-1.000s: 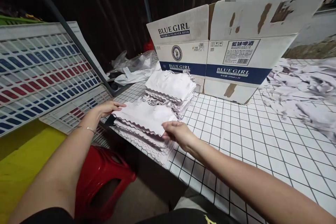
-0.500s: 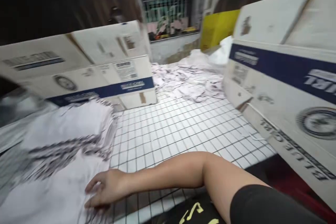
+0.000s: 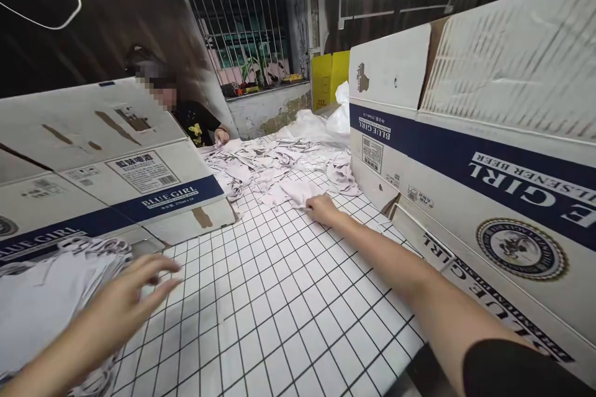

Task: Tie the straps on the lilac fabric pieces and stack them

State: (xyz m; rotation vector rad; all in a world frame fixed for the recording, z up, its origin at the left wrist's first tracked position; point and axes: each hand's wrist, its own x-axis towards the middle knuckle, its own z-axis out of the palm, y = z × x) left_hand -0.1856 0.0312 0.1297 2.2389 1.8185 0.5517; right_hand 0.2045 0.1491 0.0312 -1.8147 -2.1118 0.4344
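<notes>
My right hand (image 3: 323, 209) reaches far across the white tiled table (image 3: 279, 310) and rests its fingers on a white cloth piece (image 3: 298, 191) at the near edge of a loose heap of white cloth pieces (image 3: 274, 161). Whether it grips the piece I cannot tell. My left hand (image 3: 128, 298) hovers open, fingers spread, beside a stack of white zigzag-edged cloths (image 3: 46, 298) at the left.
A Blue Girl beer carton (image 3: 107, 173) stands at the left and a larger one (image 3: 465, 155) lies along the right. A person in a black shirt (image 3: 198, 121) sits at the far side, one hand on the heap. A barred window is behind.
My view swung from the stacks at the left to the far heap. My right hand left the stack and stretched out to the loose pieces. My left hand lifted off the stack.
</notes>
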